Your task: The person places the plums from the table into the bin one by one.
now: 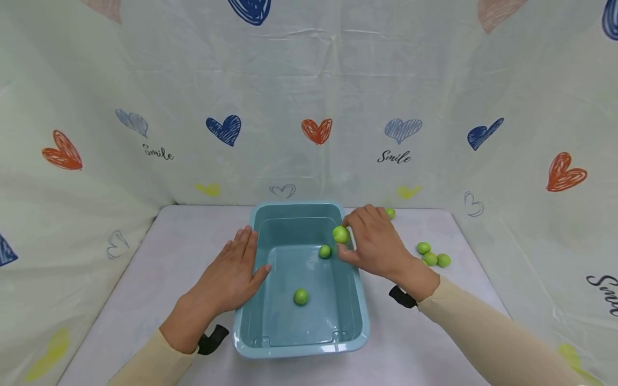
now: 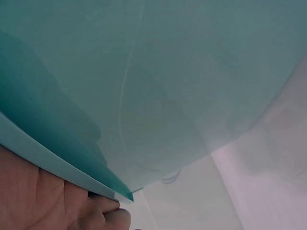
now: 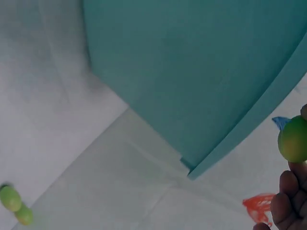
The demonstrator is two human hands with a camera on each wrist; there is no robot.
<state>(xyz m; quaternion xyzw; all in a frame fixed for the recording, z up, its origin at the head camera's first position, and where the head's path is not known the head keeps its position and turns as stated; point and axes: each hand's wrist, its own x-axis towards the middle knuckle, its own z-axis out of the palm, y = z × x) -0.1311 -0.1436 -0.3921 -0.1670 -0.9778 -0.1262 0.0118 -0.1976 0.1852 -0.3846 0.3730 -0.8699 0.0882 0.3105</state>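
A light blue plastic basin (image 1: 301, 353) sits on the white-covered table. My left hand (image 1: 226, 274) rests against its left rim with straight fingers, the thumb reaching over the edge; the left wrist view shows the fingers (image 2: 53, 201) along the outside of the rim. My right hand (image 1: 379, 246) pinches a green lime (image 1: 340, 234) between thumb and fingers, above the basin's right rim. The right wrist view also shows that held lime (image 3: 293, 140). Inside the basin, one lime (image 1: 301, 297) lies near the middle and another lime (image 1: 325, 251) near the right wall.
Several loose limes (image 1: 430, 259) lie on the table to the right, beyond my right forearm. One more lime (image 1: 390, 213) shows behind my right hand near the back edge. A pale curtain (image 1: 270, 69) printed with hearts hangs behind the table and at both sides.
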